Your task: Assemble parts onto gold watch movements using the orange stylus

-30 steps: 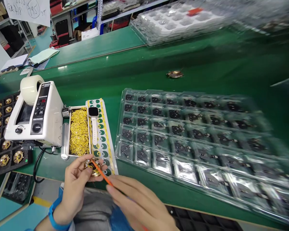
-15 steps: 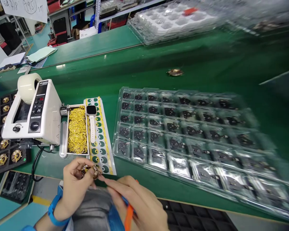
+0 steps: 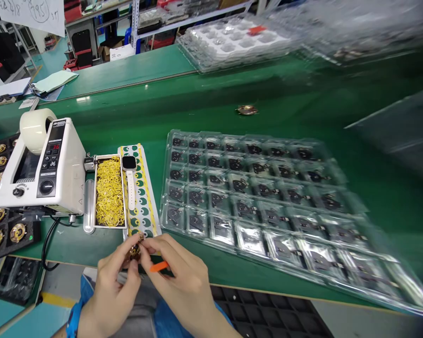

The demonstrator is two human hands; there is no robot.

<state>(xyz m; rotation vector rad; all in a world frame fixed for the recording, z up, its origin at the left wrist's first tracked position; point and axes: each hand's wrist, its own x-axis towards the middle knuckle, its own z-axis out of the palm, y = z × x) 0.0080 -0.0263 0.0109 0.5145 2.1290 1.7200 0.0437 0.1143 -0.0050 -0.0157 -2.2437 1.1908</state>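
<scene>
Between the thumb and fingers of my left hand [image 3: 111, 286] is a small round gold-and-dark part [image 3: 135, 252], held just over the bench's front edge. My right hand [image 3: 179, 277] has its thumb and forefinger pinched at the upper right rim of that part. Tucked in the same hand is a slim orange tool [image 3: 159, 266]; only one end sticks out, so its kind is hidden. Just beyond my fingers lies a sheet of green and yellow die-cut stickers [image 3: 146, 199], with a white-strapped smartwatch [image 3: 129, 163] on it.
Left of the sheet stand a box of yellow rings [image 3: 109, 192] and a white tape dispenser [image 3: 65, 173]. A black tray [image 3: 7, 225] of gold round parts sits at far left. A clear tray [image 3: 200, 239] with dark parts fills the right. One loose part [image 3: 246, 110] lies behind it.
My right hand has turned and moved up and left, closer to the left hand, its fingertips now on the round part. The orange tool has swung upward. The whole view has shifted slightly.
</scene>
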